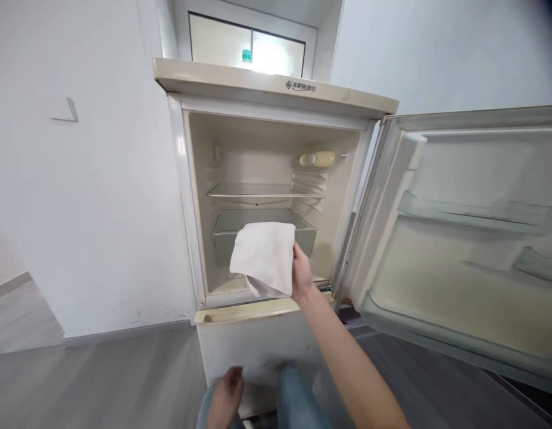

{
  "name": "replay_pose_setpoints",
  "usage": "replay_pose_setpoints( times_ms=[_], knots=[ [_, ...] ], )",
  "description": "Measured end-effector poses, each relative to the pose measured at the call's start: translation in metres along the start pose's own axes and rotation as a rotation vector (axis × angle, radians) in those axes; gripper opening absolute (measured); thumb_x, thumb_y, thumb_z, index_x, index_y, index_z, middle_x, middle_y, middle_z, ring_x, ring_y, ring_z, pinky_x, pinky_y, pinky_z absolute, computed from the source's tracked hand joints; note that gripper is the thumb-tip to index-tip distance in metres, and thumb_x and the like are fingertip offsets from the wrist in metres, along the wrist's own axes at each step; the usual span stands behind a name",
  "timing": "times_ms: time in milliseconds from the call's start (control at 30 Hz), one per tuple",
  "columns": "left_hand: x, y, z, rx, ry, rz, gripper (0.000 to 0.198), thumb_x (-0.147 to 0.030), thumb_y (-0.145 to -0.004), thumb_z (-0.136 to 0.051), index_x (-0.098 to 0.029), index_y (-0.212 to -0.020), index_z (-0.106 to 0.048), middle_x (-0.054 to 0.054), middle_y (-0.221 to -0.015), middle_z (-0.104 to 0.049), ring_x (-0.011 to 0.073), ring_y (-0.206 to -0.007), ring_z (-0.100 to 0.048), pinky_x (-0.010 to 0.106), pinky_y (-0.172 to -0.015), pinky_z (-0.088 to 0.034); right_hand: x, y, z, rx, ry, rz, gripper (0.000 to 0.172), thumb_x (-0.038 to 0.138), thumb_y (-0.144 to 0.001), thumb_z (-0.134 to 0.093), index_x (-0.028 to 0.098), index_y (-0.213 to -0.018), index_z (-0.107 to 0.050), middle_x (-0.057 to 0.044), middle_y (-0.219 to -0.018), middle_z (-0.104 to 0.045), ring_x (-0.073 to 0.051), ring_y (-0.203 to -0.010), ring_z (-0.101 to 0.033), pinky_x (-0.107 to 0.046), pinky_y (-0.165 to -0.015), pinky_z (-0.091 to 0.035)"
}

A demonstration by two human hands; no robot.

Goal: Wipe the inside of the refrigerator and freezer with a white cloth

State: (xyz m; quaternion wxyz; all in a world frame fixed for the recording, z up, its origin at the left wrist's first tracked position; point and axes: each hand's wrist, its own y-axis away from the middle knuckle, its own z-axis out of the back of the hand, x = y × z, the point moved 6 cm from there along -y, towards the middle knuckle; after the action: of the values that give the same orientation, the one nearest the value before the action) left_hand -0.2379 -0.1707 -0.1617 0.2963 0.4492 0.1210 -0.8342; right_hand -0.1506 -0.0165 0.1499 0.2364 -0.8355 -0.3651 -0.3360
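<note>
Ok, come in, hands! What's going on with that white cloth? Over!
Right hand gripping white cloth, held up before the open fridge. Left hand low, off the cloth. Fridge door swung aside to the right, not blocking.

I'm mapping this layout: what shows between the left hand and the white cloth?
In the head view, the lower fridge door and its cream top ledge show between the left hand and white cloth.

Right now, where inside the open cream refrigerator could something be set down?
On the rectangular transparent upper shelf, between cream side walls; also the transparent panel beneath. Crowded: in front of that panel, where the right hand holds a folded white cloth.
</note>
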Motion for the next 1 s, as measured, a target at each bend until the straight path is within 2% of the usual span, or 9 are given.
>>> replay_pose_setpoints(
  times_ms=[100, 200, 333, 533, 633, 700, 867, 933, 1000],
  knots=[
    [-0.076, -0.014, -0.008, 0.137, 0.266, -0.176, 0.039, -0.041, -0.085, -0.047, -0.017, -0.115, -0.054, 0.012, -0.116, -0.065, 0.0207, -0.101, -0.062, 0.032, -0.091, -0.048, 0.001, 0.024, 0.01, 0.04, -0.058, -0.061, 0.054, 0.063, -0.082, -0.042, 0.021, -0.11, -0.062, -0.006, -0.092, -0.071, -0.025, -0.103, -0.062, -0.042, -0.089, -0.049],
    [-0.154, -0.006, -0.014, 0.271, 0.571, -0.344, 0.059, -0.051, -0.076, -0.061, -0.023, -0.126, -0.047, 0.012, -0.135, -0.052, 0.0249, -0.122, -0.049, 0.039, -0.101, -0.042, 0.008, 0.046, 0.024, 0.042, -0.1, -0.102, 0.054, 0.061, -0.084, -0.041, 0.02, -0.113, -0.061, -0.008, -0.095, -0.071, -0.026, -0.105, -0.061, -0.044, -0.091, -0.048],
    [-0.215, 0.01, -0.021, 0.334, 1.002, -0.4, 0.079, -0.073, -0.062, -0.059, -0.021, -0.122, -0.054, 0.013, -0.138, -0.049, 0.0317, -0.131, -0.038, 0.044, -0.11, -0.031, 0.02, 0.073, 0.059, -0.05, -0.14, -0.12, 0.042, 0.043, -0.083, -0.048, 0.019, -0.115, -0.061, -0.008, -0.096, -0.071, -0.027, -0.103, -0.062, -0.045, -0.091, -0.049],
    [-0.243, 0.022, -0.073, 0.292, 1.27, -0.177, 0.093, -0.076, -0.051, -0.065, -0.021, -0.126, -0.052, 0.012, -0.134, -0.054, 0.0349, -0.132, -0.037, 0.049, -0.108, -0.035, 0.025, 0.1, 0.12, -0.103, -0.178, -0.213, 0.042, 0.041, -0.079, -0.049, 0.017, -0.111, -0.064, -0.008, -0.089, -0.072, -0.028, -0.096, -0.065, -0.047, -0.087, -0.051],
    [-0.258, 0.024, -0.093, 0.141, 1.405, 0.072, 0.07, -0.055, -0.069, -0.066, -0.019, -0.126, -0.05, 0.01, -0.128, -0.059, 0.0287, -0.128, -0.044, 0.044, -0.108, -0.038, 0.03, 0.107, 0.141, -0.095, -0.174, -0.221, 0.042, 0.042, -0.078, -0.049, 0.017, -0.108, -0.064, -0.008, -0.087, -0.072, -0.028, -0.095, -0.065, -0.047, -0.086, -0.051],
    [-0.275, 0.026, -0.099, 0.121, 1.48, 0.151, 0.054, -0.037, -0.078, -0.061, -0.015, -0.127, -0.049, 0.01, -0.122, -0.064, 0.025, -0.124, -0.049, 0.041, -0.108, -0.039, 0.034, 0.112, 0.156, -0.11, -0.179, -0.212, 0.038, 0.04, -0.077, -0.052, 0.017, -0.104, -0.065, -0.008, -0.088, -0.072, -0.027, -0.095, -0.065, -0.046, -0.085, -0.051],
    [-0.289, 0.019, -0.082, 0.054, 1.474, 0.225, 0.047, -0.029, -0.082, -0.055, -0.011, -0.126, -0.05, 0.01, -0.107, -0.071, 0.0255, -0.111, -0.059, 0.039, -0.102, -0.046, 0.029, 0.131, 0.205, -0.141, -0.129, -0.115, 0.031, 0.033, -0.071, -0.065, 0.023, -0.101, -0.065, -0.005, -0.098, -0.07, -0.019, -0.09, -0.065, -0.035, -0.083, -0.051],
    [-0.291, 0.011, -0.065, -0.017, 1.429, 0.194, 0.046, -0.027, -0.081, -0.057, -0.01, -0.124, -0.052, 0.011, -0.104, -0.071, 0.0256, -0.107, -0.061, 0.038, -0.099, -0.049, 0.008, 0.141, 0.236, -0.206, -0.038, -0.093, 0.032, 0.037, -0.068, -0.069, 0.027, -0.098, -0.065, -0.002, -0.086, -0.07, -0.016, -0.077, -0.065, -0.031, -0.075, -0.051],
    [-0.301, 0.002, -0.039, -0.145, 1.376, 0.091, 0.043, -0.022, -0.08, -0.059, -0.01, -0.121, -0.054, 0.011, -0.102, -0.072, 0.0236, -0.103, -0.064, 0.036, -0.095, -0.051, -0.022, 0.155, 0.276, -0.386, 0.094, -0.075, 0.027, 0.037, -0.058, -0.074, 0.028, -0.082, -0.065, 0.003, -0.06, -0.061, -0.014, -0.057, -0.06, -0.028, -0.06, -0.05]
  ],
)
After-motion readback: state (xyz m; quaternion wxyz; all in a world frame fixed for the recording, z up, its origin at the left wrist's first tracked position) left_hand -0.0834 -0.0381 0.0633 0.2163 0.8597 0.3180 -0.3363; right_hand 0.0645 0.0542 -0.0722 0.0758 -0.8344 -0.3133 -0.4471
